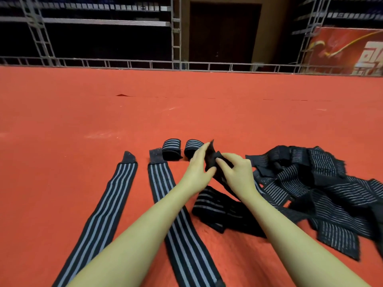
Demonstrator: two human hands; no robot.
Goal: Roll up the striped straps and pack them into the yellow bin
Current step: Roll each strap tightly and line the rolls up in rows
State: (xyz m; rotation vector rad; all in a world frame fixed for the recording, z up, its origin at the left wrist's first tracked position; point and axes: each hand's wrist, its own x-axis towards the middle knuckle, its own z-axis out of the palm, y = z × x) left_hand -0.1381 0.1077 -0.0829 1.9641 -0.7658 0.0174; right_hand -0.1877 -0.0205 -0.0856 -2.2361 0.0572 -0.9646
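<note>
My left hand (198, 166) and my right hand (238, 170) both pinch the black end of a striped strap (212, 157), lifted off the red carpet. The rest of that strap trails down under my right wrist to a folded part (215, 206). Two flat black straps with grey stripes lie stretched out at the left, one (107, 206) and another (163, 187) partly under my left forearm. Two rolled straps stand behind my hands, one (171, 149) and a second (191, 147). A tangled pile of straps (323, 189) lies at the right. No yellow bin is in view.
Red carpet (186, 112) stretches far ahead. Metal scaffolding and a low rail (145, 64) close off the back, with a dark door (223, 32) behind and a red banner (348, 50) at the far right.
</note>
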